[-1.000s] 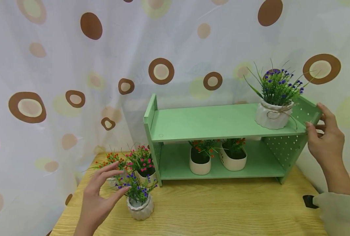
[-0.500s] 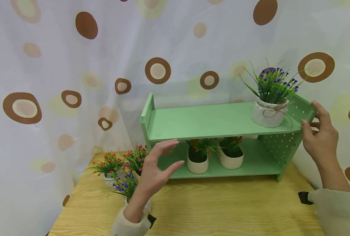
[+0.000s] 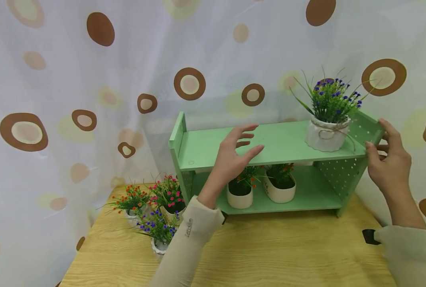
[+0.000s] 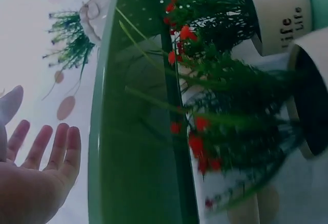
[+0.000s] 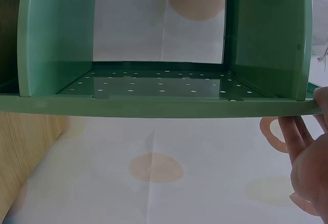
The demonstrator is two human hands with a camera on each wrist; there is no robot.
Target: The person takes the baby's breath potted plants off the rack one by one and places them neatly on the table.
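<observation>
A green two-tier shelf stands on the table. Its right side panel is gripped at the upper front edge by my right hand, thumb on one side and fingers on the other. My left hand is in front of the upper board, thumb and fingers spread apart and holding nothing. On that board, near the right end, sits a white pot of purple flowers with a twine bow. Two cream pots of red flowers stand on the lower board; the left forearm partly hides them in the head view.
Left of the shelf, on the wooden table, stand three potted plants with orange flowers, pink flowers and purple flowers. The left sleeve partly covers the purple one. A patterned curtain hangs close behind the shelf.
My left hand has moved right and up from beside the table plants to the front of the upper board. The right hand keeps its hold on the side panel. The view has shifted slightly.
</observation>
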